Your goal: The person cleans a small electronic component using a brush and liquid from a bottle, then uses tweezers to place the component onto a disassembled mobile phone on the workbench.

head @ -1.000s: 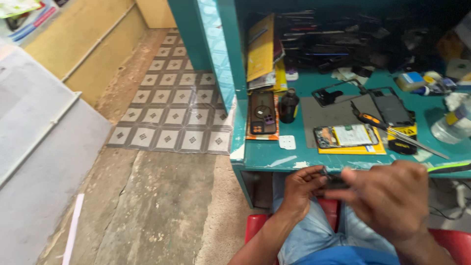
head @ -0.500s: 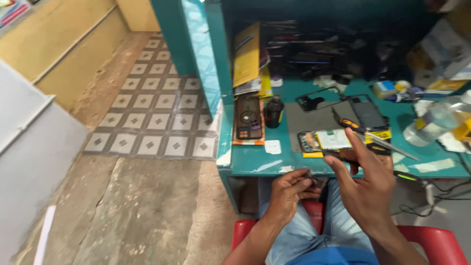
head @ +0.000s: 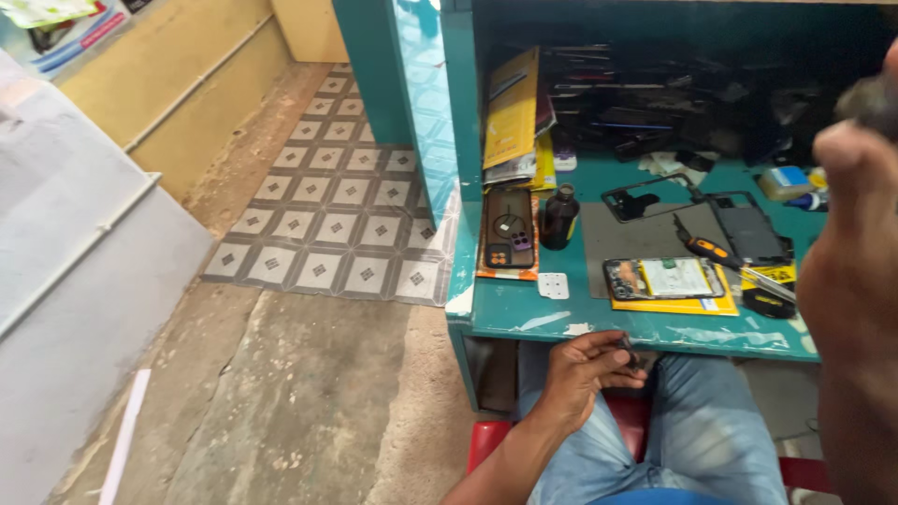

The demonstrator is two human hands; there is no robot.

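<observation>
While left hand (head: 585, 369) pinches small dark part (head: 625, 351), below teal bench (head: 524, 318) edge

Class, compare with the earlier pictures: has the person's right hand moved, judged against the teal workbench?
Yes. The right hand has risen from below the teal workbench edge, near the left hand, towards the camera.

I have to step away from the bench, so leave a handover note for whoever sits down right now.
Left hand is low at the bench edge, above the lap, pinching a small dark part. Right hand is raised close to the camera; what it holds cannot be told. The opened phone lies on a yellow sheet on the teal bench, an orange-handled screwdriver just behind it. Done: phone's back is off. Left: phone not yet closed.
</observation>
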